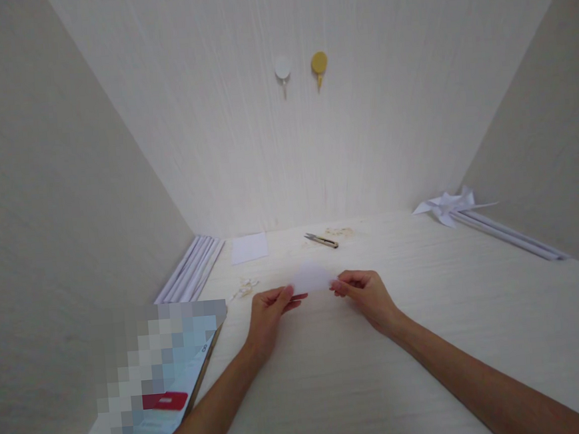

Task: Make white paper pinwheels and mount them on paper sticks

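The small white folded paper piece (312, 277) sits between your two hands, held just above the pale wood-grain desk (429, 340), near its middle. Your left hand (269, 312) pinches the paper's left end between thumb and fingers; your right hand (364, 293) pinches the right end the same way, so both hands are closed on the paper.

The paper is thin and nearly the same white as the desk, so its edges are hard to read; a fold pressed now could land off-line if the corners are not matched. Held only at its ends, it can also sag or twist in the middle, and a hard tug from either side might tear or crease it.

Both your forearms reach forward from the lower edge of the view and converge on the paper, wrists low, knuckles up, fingers curled inward.

Beyond the paper lie a small pair of metal snips (321, 240) with light scraps beside them, and a flat white paper square (249, 247). A bundle of white paper rods (189, 269) rests along the left wall, a phone (167, 387) lies near your left forearm, and a white paper pinwheel (446, 204) on long sticks lies well off to the right.
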Demonstrator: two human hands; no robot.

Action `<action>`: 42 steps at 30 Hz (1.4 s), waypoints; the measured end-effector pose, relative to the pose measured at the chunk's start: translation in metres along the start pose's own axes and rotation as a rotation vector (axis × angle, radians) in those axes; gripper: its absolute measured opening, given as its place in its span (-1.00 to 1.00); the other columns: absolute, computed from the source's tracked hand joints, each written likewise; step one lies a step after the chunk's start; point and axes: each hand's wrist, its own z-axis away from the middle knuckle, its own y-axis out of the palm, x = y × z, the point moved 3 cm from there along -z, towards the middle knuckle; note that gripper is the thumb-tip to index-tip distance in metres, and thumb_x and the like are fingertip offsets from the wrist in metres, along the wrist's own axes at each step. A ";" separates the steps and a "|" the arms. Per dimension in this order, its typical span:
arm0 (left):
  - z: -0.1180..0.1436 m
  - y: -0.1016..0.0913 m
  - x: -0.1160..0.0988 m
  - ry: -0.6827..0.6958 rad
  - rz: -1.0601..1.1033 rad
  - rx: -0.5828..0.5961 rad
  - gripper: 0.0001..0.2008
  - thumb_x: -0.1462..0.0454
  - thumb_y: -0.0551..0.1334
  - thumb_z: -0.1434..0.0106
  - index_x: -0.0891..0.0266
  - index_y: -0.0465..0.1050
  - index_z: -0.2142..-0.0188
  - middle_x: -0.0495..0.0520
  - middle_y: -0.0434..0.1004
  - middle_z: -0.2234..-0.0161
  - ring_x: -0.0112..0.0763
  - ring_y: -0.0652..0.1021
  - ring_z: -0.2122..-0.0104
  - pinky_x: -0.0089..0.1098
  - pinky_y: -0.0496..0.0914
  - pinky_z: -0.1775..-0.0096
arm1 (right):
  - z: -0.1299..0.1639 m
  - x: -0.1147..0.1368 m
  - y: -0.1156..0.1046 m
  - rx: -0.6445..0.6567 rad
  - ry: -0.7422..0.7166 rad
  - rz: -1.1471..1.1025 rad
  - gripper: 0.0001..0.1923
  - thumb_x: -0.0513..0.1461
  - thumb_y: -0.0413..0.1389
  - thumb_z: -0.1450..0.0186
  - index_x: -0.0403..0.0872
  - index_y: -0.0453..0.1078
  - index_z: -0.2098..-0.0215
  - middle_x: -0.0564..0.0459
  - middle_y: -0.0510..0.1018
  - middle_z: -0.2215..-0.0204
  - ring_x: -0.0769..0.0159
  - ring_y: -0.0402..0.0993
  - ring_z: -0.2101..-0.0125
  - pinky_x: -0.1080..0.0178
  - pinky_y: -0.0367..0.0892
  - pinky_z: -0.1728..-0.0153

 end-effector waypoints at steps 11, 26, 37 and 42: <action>-0.002 -0.001 0.003 -0.025 0.155 -0.072 -0.81 0.23 0.37 0.27 0.31 0.49 0.64 0.02 0.52 0.58 -0.54 0.46 0.51 -0.48 0.39 0.32 | 0.000 -0.003 0.003 0.075 -0.015 -0.030 -0.79 -0.22 0.21 0.13 -0.14 0.28 0.73 0.16 0.32 0.68 0.50 0.17 0.63 0.37 0.04 0.58; 0.004 0.006 -0.004 -0.010 -0.005 0.015 -0.58 0.26 0.34 0.18 0.28 0.43 0.25 -0.10 0.42 0.66 -0.55 0.43 0.59 -0.48 0.36 0.44 | 0.004 0.000 0.007 0.155 0.017 0.060 -0.74 -0.13 0.19 0.08 -0.15 0.26 0.63 0.22 0.24 0.76 0.55 0.10 0.71 0.40 -0.03 0.68; 0.003 0.008 0.002 -0.026 0.194 -0.016 -0.68 0.11 0.26 0.06 0.36 0.47 0.41 0.15 0.54 0.47 -0.42 0.49 0.47 -0.40 0.36 0.35 | 0.018 0.000 0.026 0.285 0.099 0.046 -0.73 -0.16 0.21 0.11 -0.13 0.22 0.64 0.21 0.31 0.83 0.55 0.17 0.77 0.42 0.05 0.71; 0.004 0.008 0.000 -0.036 0.246 -0.034 -0.71 0.15 0.27 0.07 0.35 0.47 0.42 0.16 0.55 0.44 -0.46 0.48 0.48 -0.44 0.34 0.38 | 0.018 0.001 0.027 0.319 0.084 0.062 -0.76 -0.17 0.19 0.08 -0.13 0.23 0.63 0.21 0.31 0.82 0.56 0.18 0.76 0.43 0.04 0.71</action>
